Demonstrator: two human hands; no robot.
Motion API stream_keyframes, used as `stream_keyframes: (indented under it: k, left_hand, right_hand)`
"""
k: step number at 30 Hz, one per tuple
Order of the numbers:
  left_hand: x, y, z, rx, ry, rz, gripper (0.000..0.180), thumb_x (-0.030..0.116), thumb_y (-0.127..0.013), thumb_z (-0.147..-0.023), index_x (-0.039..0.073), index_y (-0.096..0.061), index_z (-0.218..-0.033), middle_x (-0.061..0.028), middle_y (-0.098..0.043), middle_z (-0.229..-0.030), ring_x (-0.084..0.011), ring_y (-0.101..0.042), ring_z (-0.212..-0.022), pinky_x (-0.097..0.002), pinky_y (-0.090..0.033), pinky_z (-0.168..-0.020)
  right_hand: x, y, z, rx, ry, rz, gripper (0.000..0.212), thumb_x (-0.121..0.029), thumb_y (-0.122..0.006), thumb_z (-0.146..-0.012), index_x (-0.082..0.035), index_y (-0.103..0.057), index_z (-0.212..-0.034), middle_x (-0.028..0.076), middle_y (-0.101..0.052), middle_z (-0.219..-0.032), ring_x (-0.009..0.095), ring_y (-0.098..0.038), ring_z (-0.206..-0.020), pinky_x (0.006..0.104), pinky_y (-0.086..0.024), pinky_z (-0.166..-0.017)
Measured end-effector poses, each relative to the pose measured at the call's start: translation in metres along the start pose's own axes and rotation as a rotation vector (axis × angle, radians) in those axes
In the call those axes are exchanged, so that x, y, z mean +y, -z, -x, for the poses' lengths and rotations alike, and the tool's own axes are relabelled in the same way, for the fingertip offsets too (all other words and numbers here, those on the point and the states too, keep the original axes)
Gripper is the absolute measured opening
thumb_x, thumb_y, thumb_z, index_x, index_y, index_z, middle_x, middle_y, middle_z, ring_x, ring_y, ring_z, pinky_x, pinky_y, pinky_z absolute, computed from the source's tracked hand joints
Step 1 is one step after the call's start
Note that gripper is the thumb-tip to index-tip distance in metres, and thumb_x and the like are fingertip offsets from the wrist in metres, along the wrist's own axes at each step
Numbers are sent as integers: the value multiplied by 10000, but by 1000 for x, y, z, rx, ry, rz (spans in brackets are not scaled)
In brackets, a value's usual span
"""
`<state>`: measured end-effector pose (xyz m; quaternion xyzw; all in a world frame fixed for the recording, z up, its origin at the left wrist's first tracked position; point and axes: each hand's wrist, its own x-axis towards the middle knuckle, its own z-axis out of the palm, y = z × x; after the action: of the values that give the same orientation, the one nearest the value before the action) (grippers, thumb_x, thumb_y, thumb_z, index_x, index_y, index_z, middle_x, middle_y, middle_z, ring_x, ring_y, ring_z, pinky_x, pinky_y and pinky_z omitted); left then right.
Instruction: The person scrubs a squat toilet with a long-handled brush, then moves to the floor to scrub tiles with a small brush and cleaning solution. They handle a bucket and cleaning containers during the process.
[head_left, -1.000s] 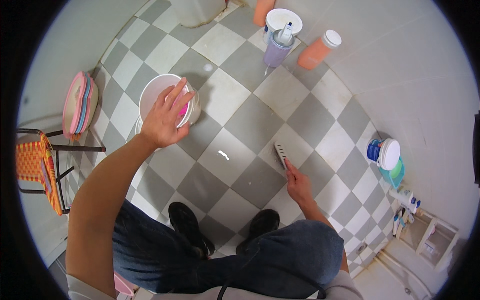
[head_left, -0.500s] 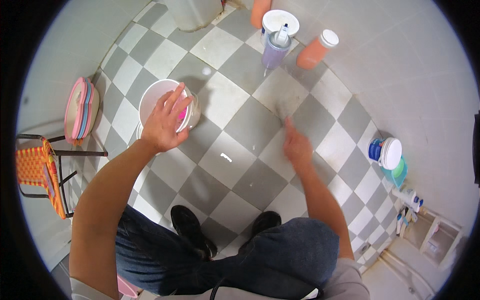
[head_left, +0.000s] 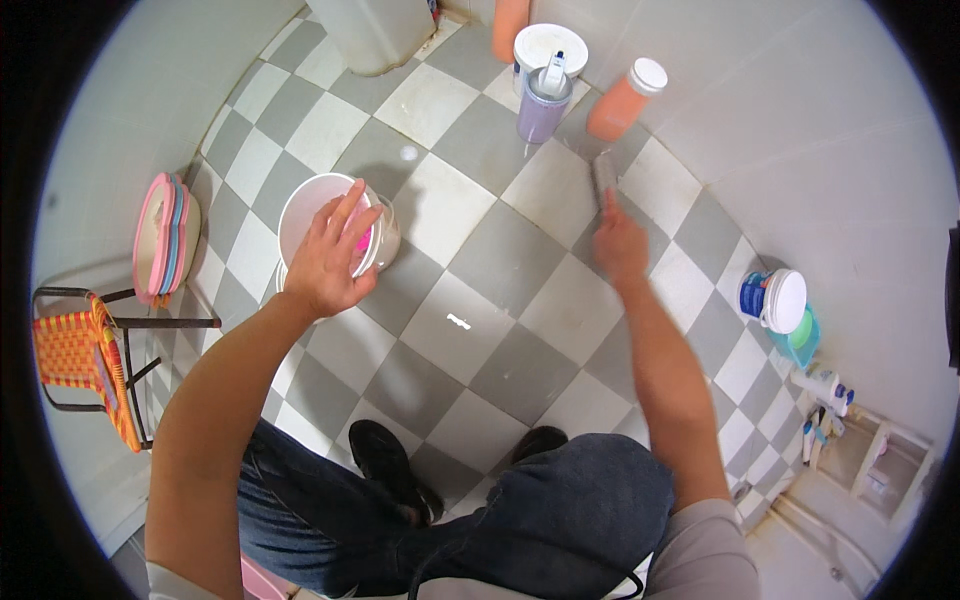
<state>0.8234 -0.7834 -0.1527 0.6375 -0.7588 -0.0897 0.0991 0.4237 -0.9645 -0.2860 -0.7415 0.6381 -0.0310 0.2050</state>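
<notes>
My left hand point(head_left: 335, 255) lies over the right side of a white bucket point(head_left: 296, 205), its fingers stretched and spread across the rim. Something bright pink shows at the bucket's right, partly behind my fingers, and a translucent wall point(head_left: 391, 240) curves beside it. Farther right, my right hand point(head_left: 621, 248) is closed around a short, greyish tool point(head_left: 604, 172) that points away from me over the tiles. Motion blur keeps me from telling the tool's exact kind. An orange bottle with a white cap point(head_left: 622, 105) stands just beyond the tool's tip.
Near the far wall are a purple jug point(head_left: 541, 118), a white-lidded tub point(head_left: 552, 42) and another orange bottle point(head_left: 509, 30). A woven folding stool point(head_left: 80, 350) and stacked basins point(head_left: 165, 235) stand at left. At right sit a blue-and-white tub point(head_left: 775, 299) and a teal basin point(head_left: 806, 345).
My right hand has moved farther away and slightly right with the tool, toward the orange bottle. My left hand stays over the bucket. The whole view has shifted slightly.
</notes>
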Motion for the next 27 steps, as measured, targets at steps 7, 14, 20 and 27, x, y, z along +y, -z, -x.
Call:
stream_keyframes:
  k: [7,14,20,27]
  left_hand:
    - [-2,1,1,-9,3,-28,766,205,-703,-750,162,-460,-1475,-141,-271,-1653,-493,-407,-1352,-557,-423,-1112]
    - [-2,4,2,-39,8,11,815,149,-725,-732,118,-425,-1489,-169,-232,-1662,-474,-378,-1389,-529,-384,-1152]
    - [-5,4,7,0,-10,-1,761,193,-719,-754,171,-465,-1471,-147,-276,-1649,-475,-433,-1333,-553,-429,-1108]
    - [-2,4,6,-8,6,7,778,182,-724,-749,172,-458,-1480,-132,-263,-1656,-467,-422,-1346,-548,-432,-1109]
  right_hand:
    - [-3,-17,111,-279,393,233,626,-171,-503,-951,-383,-412,-1533,145,-711,-858,406,-702,-758,536,-565,-685]
    - [33,33,-21,106,-196,5,488,-268,-427,-1017,-311,-496,-1498,182,-741,-1008,400,-709,-918,516,-559,-777]
    - [-49,-38,104,-255,282,106,642,-197,-501,-945,-312,-375,-1564,164,-731,-975,398,-709,-803,533,-574,-718]
    - [8,2,81,-204,242,281,608,-213,-484,-973,-407,-392,-1542,140,-733,-1004,379,-708,-823,532,-571,-688]
